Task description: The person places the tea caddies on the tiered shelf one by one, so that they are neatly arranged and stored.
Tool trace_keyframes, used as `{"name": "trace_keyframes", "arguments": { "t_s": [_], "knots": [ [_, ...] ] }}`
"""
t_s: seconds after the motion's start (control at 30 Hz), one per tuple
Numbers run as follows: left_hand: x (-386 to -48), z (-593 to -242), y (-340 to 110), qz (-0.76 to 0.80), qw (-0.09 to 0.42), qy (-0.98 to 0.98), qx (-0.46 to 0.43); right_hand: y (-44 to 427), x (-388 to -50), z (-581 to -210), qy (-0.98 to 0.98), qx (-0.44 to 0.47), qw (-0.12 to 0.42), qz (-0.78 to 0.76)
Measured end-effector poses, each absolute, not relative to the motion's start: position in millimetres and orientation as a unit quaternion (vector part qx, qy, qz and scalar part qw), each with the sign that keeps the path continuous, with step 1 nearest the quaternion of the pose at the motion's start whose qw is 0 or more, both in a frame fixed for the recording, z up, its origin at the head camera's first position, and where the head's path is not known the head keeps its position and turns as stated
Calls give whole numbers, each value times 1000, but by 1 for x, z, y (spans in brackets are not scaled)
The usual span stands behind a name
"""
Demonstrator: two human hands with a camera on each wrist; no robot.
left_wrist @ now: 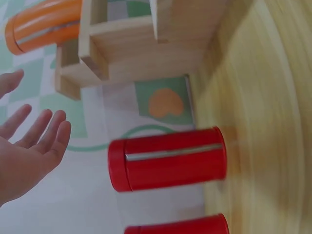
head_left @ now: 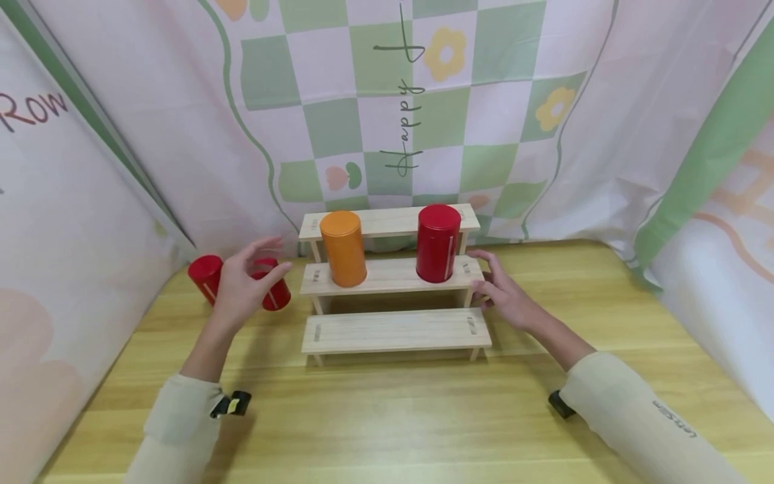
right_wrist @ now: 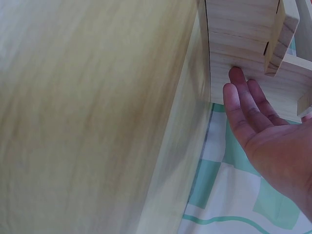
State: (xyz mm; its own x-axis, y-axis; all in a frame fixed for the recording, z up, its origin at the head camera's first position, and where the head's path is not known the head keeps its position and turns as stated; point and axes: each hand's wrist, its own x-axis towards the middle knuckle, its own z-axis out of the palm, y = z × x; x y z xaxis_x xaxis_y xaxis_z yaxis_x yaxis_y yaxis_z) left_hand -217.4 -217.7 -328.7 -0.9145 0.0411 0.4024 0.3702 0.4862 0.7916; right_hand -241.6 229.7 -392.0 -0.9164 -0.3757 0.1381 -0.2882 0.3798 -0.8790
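Observation:
A three-tier wooden stand (head_left: 396,331) stands on the table, its lowest tier bare. On the middle tier sit an orange canister (head_left: 343,250) at the left and a red canister (head_left: 438,245) at the right, both upright. My left hand (head_left: 242,282) hangs in the air left of the stand, fingers spread and holding nothing. Behind it two red canisters stand on the table, the nearer to the stand (left_wrist: 168,160) partly covered by the hand in the head view. My right hand (head_left: 503,294) touches the stand's right side with extended fingers (right_wrist: 243,105).
The wooden table (head_left: 387,417) extends in front of the stand and to both sides. A white curtain with green checks (head_left: 383,121) hangs right behind the stand. White cloth (head_left: 54,269) also closes off the left and right sides.

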Motion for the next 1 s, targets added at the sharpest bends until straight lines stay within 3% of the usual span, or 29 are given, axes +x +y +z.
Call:
{"name": "trace_keyframes", "arguments": {
  "t_s": [0.37, 1.0],
  "knots": [
    [-223, -341, -235, -469, 166, -867, -9, 230, -242, -393, 831, -206, 35, -516],
    [-246, -364, -251, -444, 172, -879, 17, 230, -241, -393, 827, -210, 35, -520]
  ]
}}
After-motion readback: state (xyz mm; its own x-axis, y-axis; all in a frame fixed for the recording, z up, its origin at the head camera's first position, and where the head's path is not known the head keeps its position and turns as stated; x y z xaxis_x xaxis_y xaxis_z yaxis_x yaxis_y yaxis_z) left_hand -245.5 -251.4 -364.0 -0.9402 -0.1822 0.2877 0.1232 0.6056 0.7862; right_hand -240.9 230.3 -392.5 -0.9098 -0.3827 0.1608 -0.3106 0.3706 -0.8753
